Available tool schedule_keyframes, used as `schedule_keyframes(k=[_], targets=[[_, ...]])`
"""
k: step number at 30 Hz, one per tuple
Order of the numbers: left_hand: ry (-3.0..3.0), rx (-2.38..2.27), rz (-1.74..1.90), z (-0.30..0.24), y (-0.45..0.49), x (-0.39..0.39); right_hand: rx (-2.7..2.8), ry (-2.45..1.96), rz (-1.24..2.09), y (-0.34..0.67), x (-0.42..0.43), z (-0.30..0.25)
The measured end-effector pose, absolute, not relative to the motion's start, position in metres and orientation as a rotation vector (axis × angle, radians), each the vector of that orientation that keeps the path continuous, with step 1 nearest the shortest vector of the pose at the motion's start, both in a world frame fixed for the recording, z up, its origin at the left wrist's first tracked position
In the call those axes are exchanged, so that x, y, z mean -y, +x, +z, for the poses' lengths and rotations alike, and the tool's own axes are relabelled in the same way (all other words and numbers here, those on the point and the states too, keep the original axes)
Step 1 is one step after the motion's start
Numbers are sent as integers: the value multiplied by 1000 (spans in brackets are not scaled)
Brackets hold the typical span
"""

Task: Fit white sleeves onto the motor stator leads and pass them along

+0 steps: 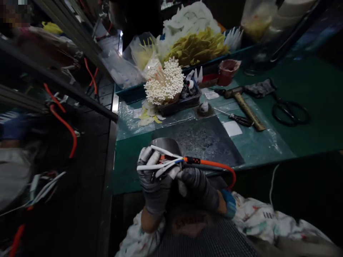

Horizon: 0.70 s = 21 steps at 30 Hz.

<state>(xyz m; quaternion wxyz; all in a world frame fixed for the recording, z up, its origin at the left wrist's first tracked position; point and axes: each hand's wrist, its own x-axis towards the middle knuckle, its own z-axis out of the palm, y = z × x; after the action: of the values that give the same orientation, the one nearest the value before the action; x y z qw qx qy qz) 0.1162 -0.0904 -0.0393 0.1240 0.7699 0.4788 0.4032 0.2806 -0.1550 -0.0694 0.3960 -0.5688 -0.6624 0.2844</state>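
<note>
Bench: we're looking down on a long green workbench [316,85], with a clear plastic sheet [128,123] spread across it and a dark metal plate [198,146] lying on top.

Off to the side: beyond a black rail [61,85] on our left run loops of red tubing [64,130], and a blurred blue sleeve [13,128] shows at the frame edge.

Back row: there's a big heap of yellow and white plastic pieces [193,43], and in front of it a dense bunch of white-tipped sticks [164,82] stands in a black tray [179,105].

Tools: over to the right we've got a hammer [248,110], a screwdriver [238,119], black-handled scissors [291,112], a grey glove [259,88] and a red cup [227,71].

Lap: a white printed cloth [268,221] is draped across us, just below the hands.

Cable: here's the action! An orange-sheathed cable [211,163] is up in both hands, just over the bench's near edge, its tail curving down to the right.

Wires: white wires [158,164] fan out from a black sleeve [192,160].

Left: our left hand [154,182], in a grey glove, is closed around the white wires.

Right: our right hand [199,189], also gloved, is curled closed against the cable, with a blue cuff [228,203] at the wrist.
</note>
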Motion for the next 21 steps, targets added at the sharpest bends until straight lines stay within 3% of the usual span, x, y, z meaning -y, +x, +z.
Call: schedule_keyframes(k=[8, 13, 21], targets=[[2608, -1240, 972, -22, 112, 68, 1786, -1169, 582, 326, 167, -32], [2573, -1366, 786, -28, 101, 55, 1551, -1499, 165, 359, 161, -25], [2352, -1840, 696, -30, 45, 44, 1590, -1589, 837, 359, 194, -90]])
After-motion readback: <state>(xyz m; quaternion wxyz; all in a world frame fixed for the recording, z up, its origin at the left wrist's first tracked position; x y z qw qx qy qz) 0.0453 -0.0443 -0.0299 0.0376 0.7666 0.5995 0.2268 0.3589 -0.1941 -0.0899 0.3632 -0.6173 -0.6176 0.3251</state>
